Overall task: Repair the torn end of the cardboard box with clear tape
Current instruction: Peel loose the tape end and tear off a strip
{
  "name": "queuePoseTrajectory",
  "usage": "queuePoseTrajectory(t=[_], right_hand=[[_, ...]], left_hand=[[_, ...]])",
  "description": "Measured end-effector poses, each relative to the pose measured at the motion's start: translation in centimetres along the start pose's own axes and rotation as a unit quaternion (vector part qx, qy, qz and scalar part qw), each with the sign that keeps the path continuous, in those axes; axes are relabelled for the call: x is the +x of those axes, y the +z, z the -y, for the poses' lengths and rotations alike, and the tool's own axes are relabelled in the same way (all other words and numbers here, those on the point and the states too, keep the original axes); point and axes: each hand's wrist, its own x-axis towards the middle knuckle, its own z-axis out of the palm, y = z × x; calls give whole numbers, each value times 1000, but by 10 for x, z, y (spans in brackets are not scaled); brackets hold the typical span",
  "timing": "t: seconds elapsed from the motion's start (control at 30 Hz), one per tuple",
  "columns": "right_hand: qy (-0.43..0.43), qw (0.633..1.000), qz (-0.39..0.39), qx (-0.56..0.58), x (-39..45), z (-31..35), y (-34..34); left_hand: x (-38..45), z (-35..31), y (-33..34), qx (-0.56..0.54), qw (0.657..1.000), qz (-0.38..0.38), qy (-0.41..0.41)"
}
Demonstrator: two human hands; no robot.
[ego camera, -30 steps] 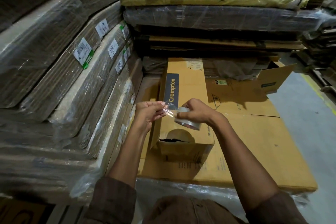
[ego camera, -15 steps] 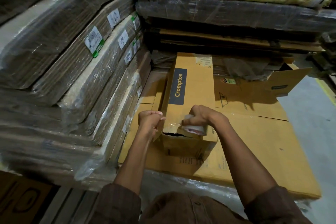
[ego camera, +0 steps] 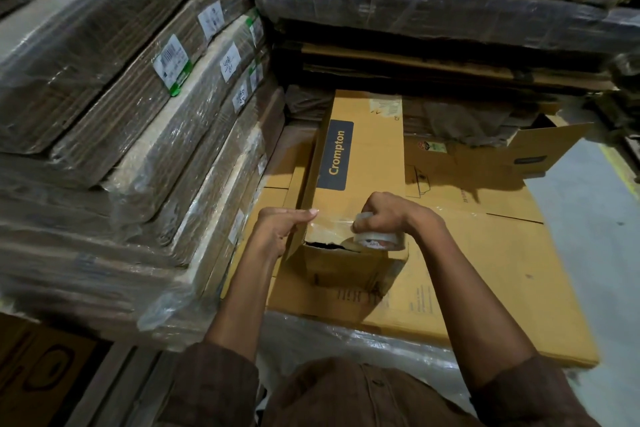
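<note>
Two hands work at the near end of the long cardboard box, and both have dropped lower than a second ago, when they held the tape up in the air above the box top. The strip of clear tape that was stretched free between them now lies across the box top just behind the torn edge. The view has also shifted closer and to the left.

The left hand sits at the box's near left corner, its fingers curled in and the thumb pressed along the top edge, pinning the tape's free end. The right hand grips the tape roll from above, fingers clamped round it, with the roll resting on the box's near right corner.

At the torn end, a ragged dark gap shows into the box; what is inside cannot be seen. The box is smooth yellow-brown card with a dark label reading "Crompton". It lies on a broad flattened carton, itself atop plastic-wrapped stock. To the left lean plastic-wrapped bundles of corrugated sheets, glossy and crinkled, with white labels.
</note>
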Motion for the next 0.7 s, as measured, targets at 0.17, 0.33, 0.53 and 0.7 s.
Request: queuePoseTrajectory(t=[0.17,0.33,0.53,0.7], right_hand=[[37,999,35,7,0,2,6],[116,992,13,42,1,1,15],[54,993,-19,101,-13,-6,12],[49,993,-70,87,-26,-11,14]], left_hand=[[-2,7,7,-21,999,-26,-17],[-6,17,13,-40,996,-81,1],[-1,16,5,-39,994,-100,25],[3,18,6,-23,996,-80,27]])
